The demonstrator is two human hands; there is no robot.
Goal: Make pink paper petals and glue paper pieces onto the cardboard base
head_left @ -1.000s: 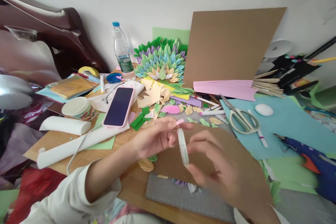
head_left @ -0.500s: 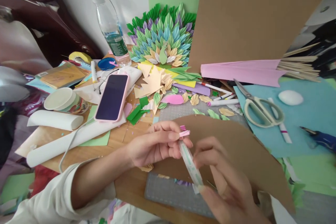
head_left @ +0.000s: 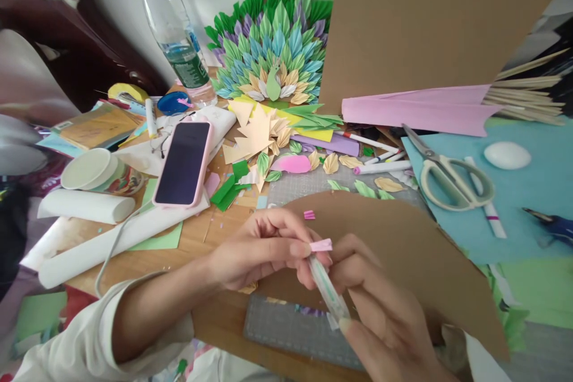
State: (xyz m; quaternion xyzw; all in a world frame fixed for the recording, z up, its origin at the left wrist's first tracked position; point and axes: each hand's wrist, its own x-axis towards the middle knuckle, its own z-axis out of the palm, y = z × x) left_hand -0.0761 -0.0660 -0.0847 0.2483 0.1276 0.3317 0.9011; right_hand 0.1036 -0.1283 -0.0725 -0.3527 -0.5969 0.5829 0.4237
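Note:
My left hand (head_left: 268,248) is closed, pinching a small folded strip of pink paper (head_left: 321,245) between thumb and fingers. My right hand (head_left: 380,298) grips a narrow whitish tape (head_left: 329,289) with green marks; its upper end meets my left fingertips just under the pink strip. Whether the tape is a roll seen edge-on I cannot tell. Both hands are above a rounded brown cardboard piece (head_left: 403,250). A second pleated pink paper piece (head_left: 309,215) lies on that cardboard, beyond my left fingers. A grey cutting mat (head_left: 286,328) shows below the cardboard.
A paper peacock (head_left: 273,83) with folded feathers stands at the back beside a water bottle (head_left: 183,62). A phone (head_left: 182,164) and paper rolls (head_left: 111,245) lie left. Scissors (head_left: 454,182), a white egg-shaped object (head_left: 507,156) and blue-handled pliers (head_left: 555,225) lie right.
My left hand has shifted slightly down, the pink strip with it. The second pink piece now shows apart from my fingers. The head view has tilted a little.

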